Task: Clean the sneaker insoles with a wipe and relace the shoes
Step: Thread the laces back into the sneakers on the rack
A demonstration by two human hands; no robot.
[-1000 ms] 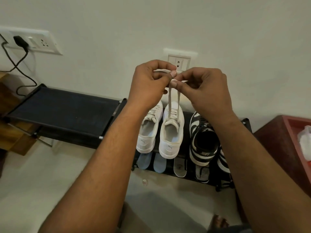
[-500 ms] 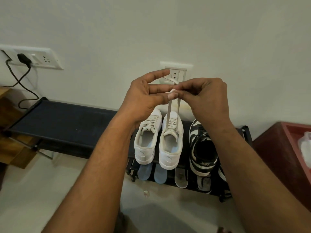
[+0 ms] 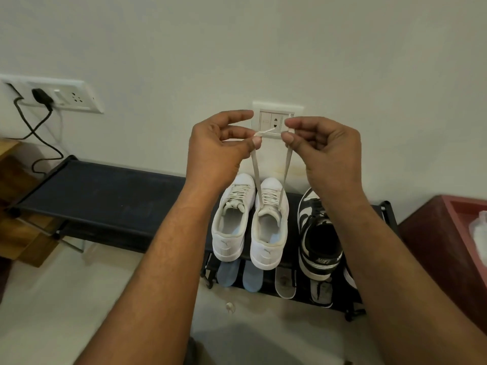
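- Beige lace (image 3: 255, 175) is held by both grips: the left hand (image 3: 218, 148) pinches one end between thumb and forefinger, and the right hand (image 3: 324, 151) pinches the other.
- Half a second ago the hands met at one point; now they have parted, left at 9 o'clock and right at 3.
- Both strands run taut toward 6 o'clock into the white sneaker (image 3: 268, 233) on the shoe rack (image 3: 105, 196).
- Threading looks finished and the ends look evened; tying remains.

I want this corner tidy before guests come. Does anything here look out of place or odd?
A small whitish scrap lies on the floor before the shoe rack. Loose insoles poke out from its lower shelf, outside any shoe. One white sneaker has its lace untied, the ends pinched by the left hand and right hand.
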